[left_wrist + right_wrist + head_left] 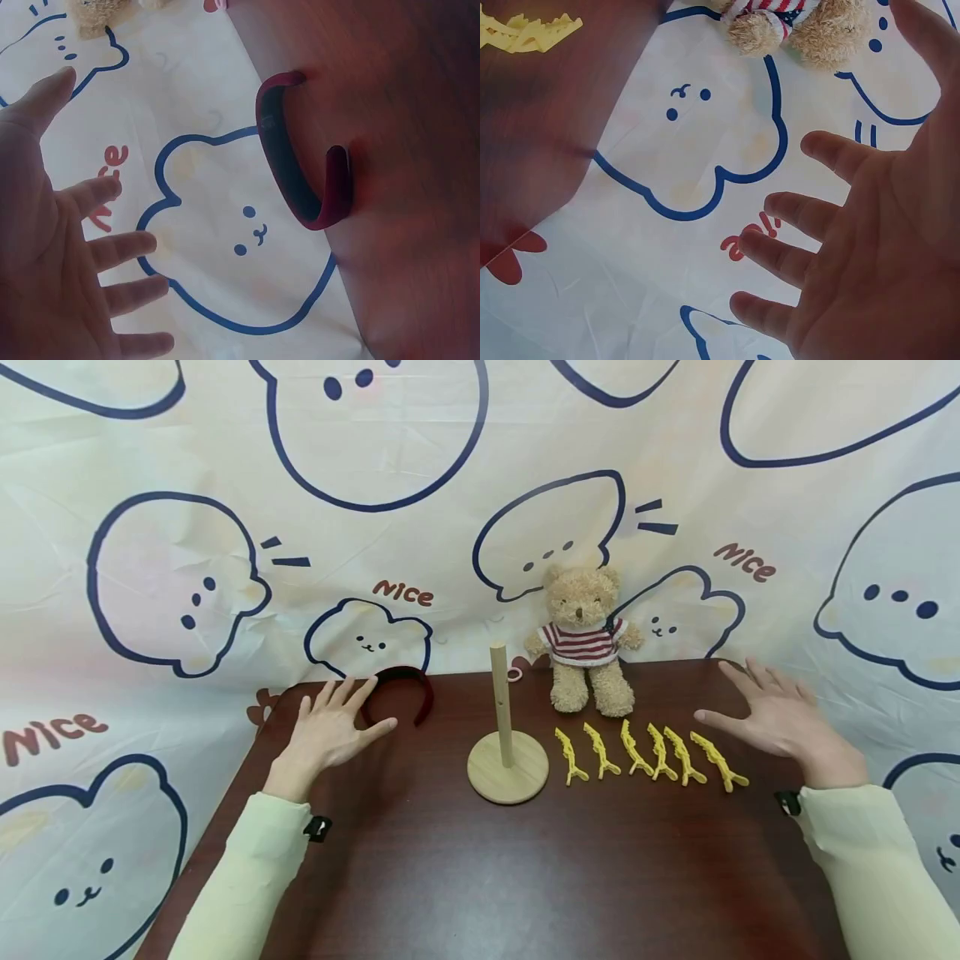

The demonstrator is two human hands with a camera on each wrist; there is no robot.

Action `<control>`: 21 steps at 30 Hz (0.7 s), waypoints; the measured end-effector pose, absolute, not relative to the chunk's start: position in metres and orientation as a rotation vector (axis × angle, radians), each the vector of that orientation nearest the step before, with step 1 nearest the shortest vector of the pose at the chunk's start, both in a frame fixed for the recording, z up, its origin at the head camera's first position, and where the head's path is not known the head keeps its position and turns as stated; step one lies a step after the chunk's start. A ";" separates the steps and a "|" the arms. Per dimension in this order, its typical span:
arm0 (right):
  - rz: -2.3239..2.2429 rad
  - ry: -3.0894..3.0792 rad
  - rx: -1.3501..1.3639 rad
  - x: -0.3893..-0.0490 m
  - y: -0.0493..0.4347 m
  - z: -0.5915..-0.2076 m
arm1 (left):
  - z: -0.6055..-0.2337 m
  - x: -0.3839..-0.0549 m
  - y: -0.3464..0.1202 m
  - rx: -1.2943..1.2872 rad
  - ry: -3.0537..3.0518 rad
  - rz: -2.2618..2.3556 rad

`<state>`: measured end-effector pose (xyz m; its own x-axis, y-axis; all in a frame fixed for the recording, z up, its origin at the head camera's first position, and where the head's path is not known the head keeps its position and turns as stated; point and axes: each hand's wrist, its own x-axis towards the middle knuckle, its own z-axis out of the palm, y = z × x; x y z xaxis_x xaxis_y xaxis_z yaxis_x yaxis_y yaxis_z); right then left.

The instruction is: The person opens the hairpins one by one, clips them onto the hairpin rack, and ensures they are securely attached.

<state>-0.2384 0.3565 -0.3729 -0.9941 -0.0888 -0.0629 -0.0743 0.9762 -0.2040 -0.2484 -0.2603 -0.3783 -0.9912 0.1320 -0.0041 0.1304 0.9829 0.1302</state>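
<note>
My left hand (pixel 324 732) is spread over the left back part of the table, fingers straight and holding nothing. Its fingertips overlap a dark red headband (pixel 429 700) in the head view. The left wrist view shows that headband (pixel 341 191) standing at the table's edge, apart from the spread hand (pixel 52 255). On the other side, my right hand (pixel 787 717) is also spread with nothing in it. Nearest to it is a row of several slim yellow pieces with forked ends (pixel 718 758). The right wrist view has the straight fingers of that hand (pixel 885 247) in front of the cloth.
A wooden stand (pixel 504 714) with a round base and upright post is mid-table. Behind the yellow pieces sits a teddy bear (pixel 583 647) in a striped shirt. A small pink ring (pixel 514 674) lies by the back edge. Printed cloth (pixel 420 560) hangs behind the dark table (pixel 510 877).
</note>
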 end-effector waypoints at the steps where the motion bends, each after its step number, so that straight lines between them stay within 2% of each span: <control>1: -0.311 3.053 -0.126 -0.238 0.357 -0.374 | -0.379 -0.248 -0.260 0.215 3.110 0.201; 21: -0.385 3.018 -0.148 -0.234 0.360 -0.379 | -0.397 -0.247 -0.244 0.359 3.031 0.600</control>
<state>-0.2337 0.3603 -0.3788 -0.9907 -0.1080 -0.0822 -0.0839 0.9635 -0.2543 -0.2466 -0.2444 -0.3970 -0.9729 0.2310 0.0142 0.2190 0.8990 0.3792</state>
